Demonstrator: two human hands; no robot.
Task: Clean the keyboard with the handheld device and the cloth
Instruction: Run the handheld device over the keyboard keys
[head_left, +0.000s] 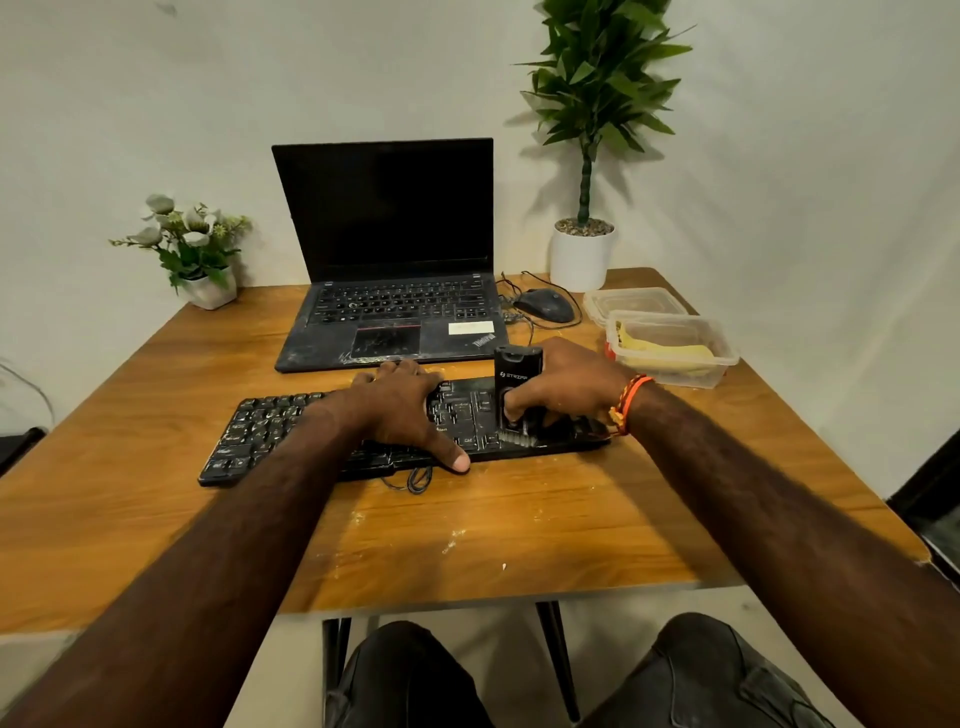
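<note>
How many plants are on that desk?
2. A small flower pot stands at the back left corner; a taller leafy plant in a white pot stands at the back right, behind the mouse.

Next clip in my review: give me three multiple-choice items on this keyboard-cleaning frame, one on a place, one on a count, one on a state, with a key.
1. Where does the handheld device stand?
A. on the right part of the keyboard
B. on the laptop
C. inside a container

2. How many clear plastic containers are on the table?
A. one
B. two
C. four

3. What state is the laptop in?
A. lid closed
B. lid open, screen lit
C. lid open, screen dark

Key: 1 A, the right hand grips it upright with its brush end on the keys while the left hand rests on the keyboard. 2 B, the near container and the far container sit at the right. 3 C, the raised screen is black.
</note>
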